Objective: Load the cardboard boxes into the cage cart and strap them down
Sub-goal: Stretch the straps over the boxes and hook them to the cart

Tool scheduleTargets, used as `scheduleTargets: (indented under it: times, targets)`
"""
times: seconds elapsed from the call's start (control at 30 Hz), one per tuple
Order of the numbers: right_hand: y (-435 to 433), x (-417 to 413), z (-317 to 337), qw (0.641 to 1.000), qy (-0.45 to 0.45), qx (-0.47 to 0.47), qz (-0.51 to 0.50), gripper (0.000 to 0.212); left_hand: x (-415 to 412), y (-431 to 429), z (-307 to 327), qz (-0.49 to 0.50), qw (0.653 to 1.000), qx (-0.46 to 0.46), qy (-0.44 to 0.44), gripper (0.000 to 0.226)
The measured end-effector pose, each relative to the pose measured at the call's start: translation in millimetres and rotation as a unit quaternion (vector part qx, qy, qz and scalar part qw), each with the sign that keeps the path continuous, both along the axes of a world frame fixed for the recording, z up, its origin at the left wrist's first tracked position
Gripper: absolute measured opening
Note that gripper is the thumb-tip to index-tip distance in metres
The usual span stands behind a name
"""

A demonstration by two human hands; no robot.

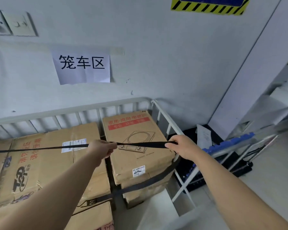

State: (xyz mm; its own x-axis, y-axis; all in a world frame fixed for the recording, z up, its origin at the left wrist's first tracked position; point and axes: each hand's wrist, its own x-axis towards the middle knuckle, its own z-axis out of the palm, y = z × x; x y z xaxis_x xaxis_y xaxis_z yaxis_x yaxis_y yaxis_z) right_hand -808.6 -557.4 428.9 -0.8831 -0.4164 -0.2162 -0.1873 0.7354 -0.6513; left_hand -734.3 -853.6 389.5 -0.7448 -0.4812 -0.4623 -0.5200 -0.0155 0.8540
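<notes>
The flat black webbing strap [136,144] runs left-right over the brown cardboard boxes [45,165] inside the white metal cage cart [90,107]; our left hand [103,149] and right hand [181,146] each grip it, the right nearer the side rail [169,119].

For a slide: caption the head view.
Left hand and right hand stretch a black strap across cardboard boxes in the cage cart.

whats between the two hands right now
In the head view, a taut stretch of black strap spans from the left hand to the right hand, crossing above the cardboard box printed with a cooktop drawing.
</notes>
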Motion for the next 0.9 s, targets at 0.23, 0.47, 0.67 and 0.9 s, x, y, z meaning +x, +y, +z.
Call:
scheduleTargets:
  times: [0.23,0.47,0.67,0.9]
  targets:
    - [45.0,-34.0,-10.0,1.0,-0.011,-0.003,-0.003,0.015,-39.0,49.9,-15.7,-0.249,0.898,-0.362,-0.017,0.042]
    - [102.0,-92.7,-41.8,0.997,-0.068,0.004,0.027,0.012,-101.1,119.9,-37.1,-0.406,0.885,-0.225,-0.042,0.015]
    - [109.0,-126.0,-91.7,0.992,-0.106,-0.014,0.061,0.012,-139.6,188.0,-55.7,-0.429,0.879,-0.202,-0.053,0.013]
    - [168.6,-159.0,-137.1,0.994,-0.105,0.031,-0.003,0.029,-163.1,220.4,-101.1,-0.425,0.874,-0.213,-0.1,0.019]
